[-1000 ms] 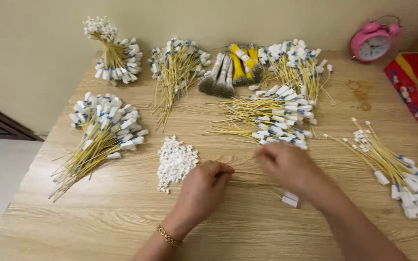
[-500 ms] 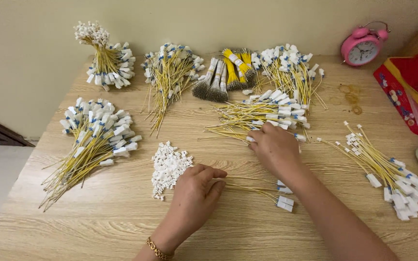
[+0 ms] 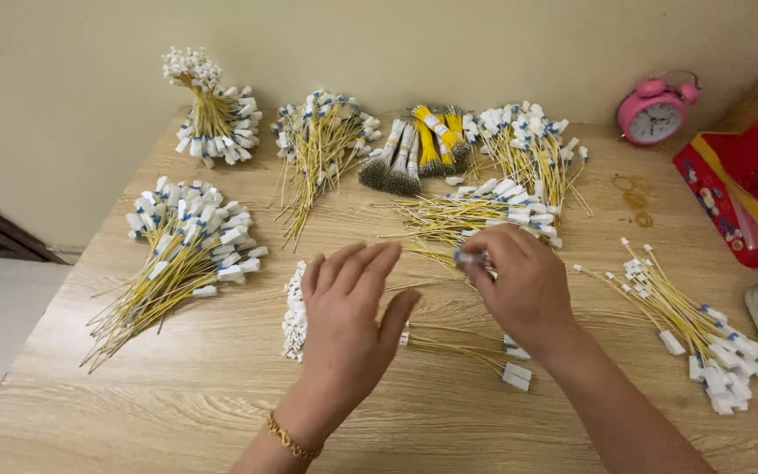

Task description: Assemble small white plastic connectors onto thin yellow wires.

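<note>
My right hand (image 3: pixel 519 285) pinches a white-tagged yellow wire at the near edge of the middle wire pile (image 3: pixel 475 215). My left hand (image 3: pixel 348 320) hovers over the wooden table (image 3: pixel 177 395) with its fingers spread and nothing in it. It partly covers a small heap of white connectors (image 3: pixel 293 316). A few loose yellow wires with white tags (image 3: pixel 484 355) lie between my wrists.
Bundles of yellow wires with white and blue tags lie at the left (image 3: pixel 182 254), back left (image 3: pixel 212 123), back middle (image 3: pixel 322 145), back right (image 3: pixel 528 145) and right (image 3: pixel 695 325). Grey and yellow wire bunches (image 3: pixel 414 154) sit at the back. A pink alarm clock (image 3: pixel 655 110) and red bag (image 3: pixel 739 197) stand right.
My right hand moved up to the middle pile and took hold of a wire. My left hand lifted off the table and spread its fingers. The camera shifted closer.
</note>
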